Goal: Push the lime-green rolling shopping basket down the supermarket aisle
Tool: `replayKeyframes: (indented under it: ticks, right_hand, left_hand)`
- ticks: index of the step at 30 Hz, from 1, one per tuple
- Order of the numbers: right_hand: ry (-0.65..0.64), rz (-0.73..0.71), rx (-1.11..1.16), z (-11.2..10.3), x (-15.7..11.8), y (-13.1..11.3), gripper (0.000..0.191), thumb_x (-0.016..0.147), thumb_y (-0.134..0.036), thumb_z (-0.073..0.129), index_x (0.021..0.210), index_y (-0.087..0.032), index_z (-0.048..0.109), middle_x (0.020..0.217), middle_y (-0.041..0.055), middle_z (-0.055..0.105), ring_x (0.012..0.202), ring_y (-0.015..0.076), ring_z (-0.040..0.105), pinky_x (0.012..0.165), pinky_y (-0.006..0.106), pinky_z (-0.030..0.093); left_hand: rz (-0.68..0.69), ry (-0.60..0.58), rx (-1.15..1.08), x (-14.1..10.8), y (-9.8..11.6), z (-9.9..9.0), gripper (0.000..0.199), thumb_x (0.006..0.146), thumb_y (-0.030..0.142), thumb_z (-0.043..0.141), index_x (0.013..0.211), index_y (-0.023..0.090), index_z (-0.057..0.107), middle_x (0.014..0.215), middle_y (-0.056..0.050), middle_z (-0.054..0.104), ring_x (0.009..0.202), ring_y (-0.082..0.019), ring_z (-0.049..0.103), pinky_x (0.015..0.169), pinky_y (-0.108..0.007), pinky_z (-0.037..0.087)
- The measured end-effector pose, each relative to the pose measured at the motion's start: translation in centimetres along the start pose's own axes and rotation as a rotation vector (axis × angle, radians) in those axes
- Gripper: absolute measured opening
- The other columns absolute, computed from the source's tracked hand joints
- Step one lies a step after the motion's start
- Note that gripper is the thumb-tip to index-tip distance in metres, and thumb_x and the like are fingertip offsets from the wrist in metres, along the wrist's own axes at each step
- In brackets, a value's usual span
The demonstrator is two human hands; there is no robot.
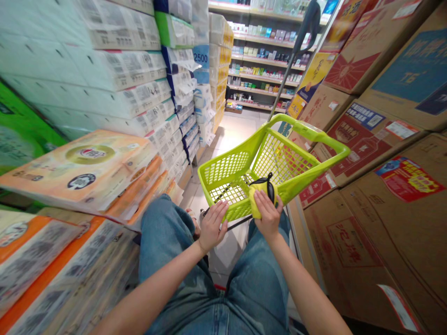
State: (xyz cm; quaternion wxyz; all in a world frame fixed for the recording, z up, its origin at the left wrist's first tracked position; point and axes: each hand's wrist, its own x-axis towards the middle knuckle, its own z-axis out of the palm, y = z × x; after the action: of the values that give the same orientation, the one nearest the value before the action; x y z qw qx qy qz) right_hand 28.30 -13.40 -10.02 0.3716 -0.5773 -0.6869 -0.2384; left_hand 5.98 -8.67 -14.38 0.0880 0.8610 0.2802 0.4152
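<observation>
A lime-green plastic shopping basket (226,163) on a wheeled frame stands in front of my knees. Its lattice floor shows no goods lying on it. At the basket's near-left corner, my left hand (213,225) has its fingers curled over the rim, with the thumb lower down. My right hand (268,215) is closed around a small yellow pouch (255,195) with black trim and a black loop on top. This pouch is held against the basket's near side, and the palm hides part of it.
Stacked tissue packs (115,70) wall the left side, with an orange pack (101,163) jutting out near my left knee. Cardboard cartons (349,242) line the right. A dark handle (307,28) on a metal pole rises behind the basket. Stocked shelves (265,60) stand beyond the tiled aisle.
</observation>
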Motion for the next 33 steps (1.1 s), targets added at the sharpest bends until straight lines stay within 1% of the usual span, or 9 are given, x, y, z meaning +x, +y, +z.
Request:
replayKeyframes:
  ticks: [3, 6, 10, 13, 16, 19, 23, 26, 33]
  right_hand:
    - [-0.098, -0.080, 0.111, 0.8, -0.6, -4.4, 0.055, 0.089, -0.014, 0.040, 0.143, -0.019, 0.050, 0.135, 0.0081, 0.064, 0.131, 0.0205, 0.056, 0.124, 0.044, 0.012]
    - [-0.153, -0.151, 0.150, 0.9, -0.8, -5.4, 0.053, 0.091, -0.014, 0.041, 0.143, -0.021, 0.049, 0.135, 0.0064, 0.064, 0.131, 0.0186, 0.055, 0.124, 0.043, 0.007]
    - [-0.150, -0.227, 0.089, -0.3, -0.3, -0.6, 0.050, 0.093, -0.016, 0.042, 0.141, -0.026, 0.051, 0.130, 0.0038, 0.068, 0.125, 0.0196, 0.061, 0.124, 0.046, -0.001]
    - [-0.063, -0.114, 0.000, -1.2, 0.2, 4.1, 0.049, 0.093, -0.015, 0.042, 0.139, -0.026, 0.053, 0.130, 0.0050, 0.068, 0.123, 0.0225, 0.063, 0.123, 0.051, 0.001]
    - [0.023, -0.010, -0.060, -1.4, 0.3, 5.7, 0.048, 0.090, -0.014, 0.044, 0.135, -0.024, 0.057, 0.129, 0.0067, 0.068, 0.122, 0.0243, 0.063, 0.122, 0.055, 0.006]
    - [0.026, 0.021, -0.040, -0.6, 0.1, 2.7, 0.050, 0.089, -0.013, 0.044, 0.137, -0.021, 0.056, 0.131, 0.0086, 0.066, 0.125, 0.0243, 0.061, 0.123, 0.051, 0.009]
    - [-0.114, -0.081, 0.115, 0.7, -0.3, -3.8, 0.054, 0.089, -0.013, 0.042, 0.142, -0.020, 0.051, 0.136, 0.0068, 0.064, 0.131, 0.0208, 0.056, 0.125, 0.044, 0.007]
    - [-0.179, -0.145, 0.150, 0.9, -0.5, -5.8, 0.056, 0.088, -0.014, 0.042, 0.144, -0.020, 0.048, 0.138, 0.0067, 0.062, 0.133, 0.0197, 0.054, 0.125, 0.043, 0.007]
    - [-0.118, -0.166, 0.023, -0.7, 0.4, 1.3, 0.051, 0.091, -0.016, 0.045, 0.141, -0.025, 0.051, 0.131, 0.0051, 0.067, 0.125, 0.0210, 0.061, 0.123, 0.047, 0.009]
  left_hand:
    - [-0.003, -0.009, 0.011, -0.1, 0.0, 0.1, 0.059, 0.094, 0.015, 0.043, 0.152, 0.018, 0.031, 0.149, -0.013, 0.048, 0.146, -0.025, 0.035, 0.116, -0.051, 0.035]
    - [0.006, -0.015, 0.022, -0.1, -0.2, -0.2, 0.059, 0.094, 0.015, 0.042, 0.152, 0.018, 0.030, 0.149, -0.013, 0.048, 0.146, -0.026, 0.033, 0.116, -0.051, 0.035]
    - [0.020, -0.053, 0.032, 0.1, -0.3, -0.7, 0.061, 0.095, 0.016, 0.042, 0.154, 0.019, 0.028, 0.150, -0.012, 0.047, 0.146, -0.025, 0.035, 0.116, -0.049, 0.036]
    - [0.021, -0.049, 0.033, 0.2, -0.3, -0.8, 0.061, 0.095, 0.016, 0.041, 0.154, 0.019, 0.026, 0.150, -0.012, 0.047, 0.145, -0.025, 0.036, 0.116, -0.049, 0.036]
    - [0.021, -0.030, 0.028, 0.2, -0.2, -0.6, 0.060, 0.095, 0.017, 0.041, 0.154, 0.019, 0.028, 0.150, -0.012, 0.048, 0.144, -0.025, 0.037, 0.116, -0.049, 0.036]
    - [0.009, -0.007, 0.016, 0.1, 0.0, -0.2, 0.059, 0.095, 0.017, 0.042, 0.153, 0.019, 0.030, 0.149, -0.012, 0.048, 0.144, -0.025, 0.037, 0.116, -0.049, 0.036]
    - [-0.008, -0.003, 0.022, 0.0, 0.1, -0.1, 0.058, 0.095, 0.016, 0.042, 0.152, 0.019, 0.032, 0.148, -0.013, 0.049, 0.146, -0.026, 0.035, 0.116, -0.050, 0.036]
    - [-0.001, -0.011, 0.025, 0.0, 0.0, -0.2, 0.058, 0.095, 0.016, 0.042, 0.151, 0.018, 0.032, 0.148, -0.013, 0.049, 0.146, -0.026, 0.034, 0.116, -0.050, 0.036]
    - [0.008, -0.024, 0.021, 0.0, -0.5, -0.3, 0.058, 0.095, 0.017, 0.042, 0.152, 0.019, 0.031, 0.149, -0.012, 0.048, 0.145, -0.026, 0.035, 0.116, -0.050, 0.037]
